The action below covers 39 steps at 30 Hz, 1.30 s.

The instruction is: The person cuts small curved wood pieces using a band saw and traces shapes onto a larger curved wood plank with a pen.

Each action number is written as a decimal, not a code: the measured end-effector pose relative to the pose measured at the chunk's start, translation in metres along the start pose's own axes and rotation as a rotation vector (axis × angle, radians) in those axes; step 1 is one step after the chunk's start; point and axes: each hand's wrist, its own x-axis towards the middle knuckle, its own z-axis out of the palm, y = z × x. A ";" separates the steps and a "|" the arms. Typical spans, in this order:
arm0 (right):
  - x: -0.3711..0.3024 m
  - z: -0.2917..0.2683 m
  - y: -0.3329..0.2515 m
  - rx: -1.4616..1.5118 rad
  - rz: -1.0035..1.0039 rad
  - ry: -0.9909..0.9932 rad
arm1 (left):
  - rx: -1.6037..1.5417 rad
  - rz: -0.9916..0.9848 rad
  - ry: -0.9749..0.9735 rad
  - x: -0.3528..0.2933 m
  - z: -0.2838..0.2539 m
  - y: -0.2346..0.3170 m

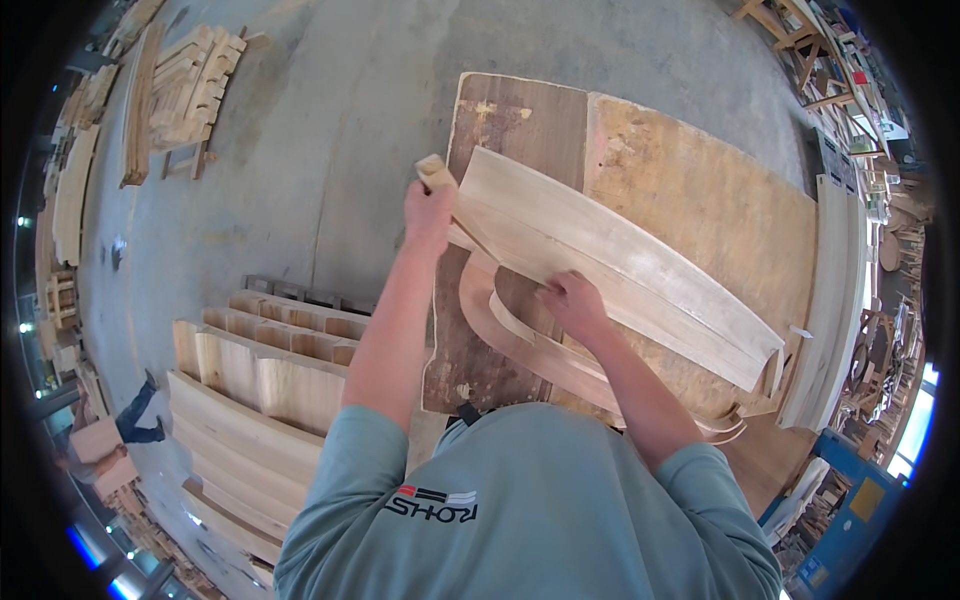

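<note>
A broad, pale curved wooden panel (610, 250) lies slanted over the worktable, its far edge bowed. At the panel's left end, my left hand (428, 215) is closed around a pale wooden piece (434, 170), whose squared end sticks out above the fist. Whether that piece is joined to the panel, I cannot tell. My right hand (575, 305) has its fingers curled on the panel's near edge; the fingertips are partly hidden. Below the panel, between my forearms, thin curved wooden strips (500, 330) rest on the table, partly covered by my shirt.
The worktable's patched, stained plywood top (690, 150) surrounds the panel. Stacked curved wooden parts (270, 380) stand at the lower left. More timber (195, 90) sits on the floor at the far left. Long pale boards (835, 300) and a blue cabinet (850, 510) are at the right.
</note>
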 end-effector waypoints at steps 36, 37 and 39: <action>-0.165 -0.093 0.213 -0.368 -0.109 0.045 | 0.212 -0.022 -0.122 -0.221 -0.053 -0.008; -0.173 -0.108 0.233 -0.423 -0.141 0.048 | 0.255 -0.021 -0.091 -0.217 -0.059 -0.008; -0.241 -0.168 0.234 -0.533 0.086 -0.079 | 0.153 -0.103 -0.119 -0.249 -0.035 -0.048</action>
